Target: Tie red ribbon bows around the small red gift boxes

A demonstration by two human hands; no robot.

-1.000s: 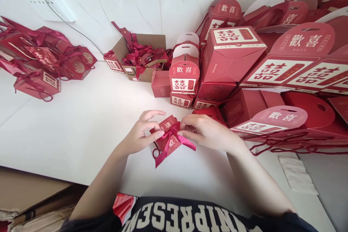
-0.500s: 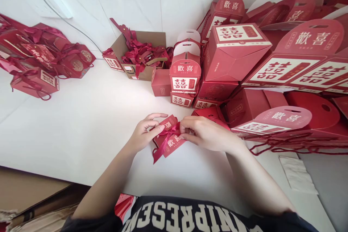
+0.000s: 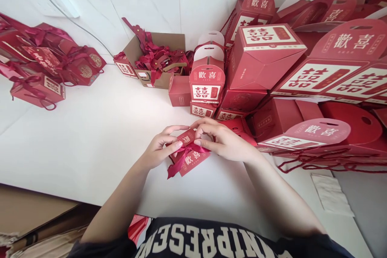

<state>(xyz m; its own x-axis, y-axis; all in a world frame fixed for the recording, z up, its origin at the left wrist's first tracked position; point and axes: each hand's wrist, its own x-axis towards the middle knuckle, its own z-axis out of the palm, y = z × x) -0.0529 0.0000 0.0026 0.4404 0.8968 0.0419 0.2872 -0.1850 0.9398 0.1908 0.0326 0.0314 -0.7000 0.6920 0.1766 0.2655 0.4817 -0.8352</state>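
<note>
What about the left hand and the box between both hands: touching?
Touching: the head view shows the left hand with its thumb laid over the box.

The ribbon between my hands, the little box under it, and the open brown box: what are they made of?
Ribbon: probably satin, soft shiny folds. Little box: likely printed card, fairly matte, flat panels. Open brown box: apparently cardboard, dull stiff walls.

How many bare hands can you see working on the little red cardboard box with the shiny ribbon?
2. The left hand is at the box's left side, thumb on top; the right hand is at its right side. Some fingers are partly hidden.
</note>
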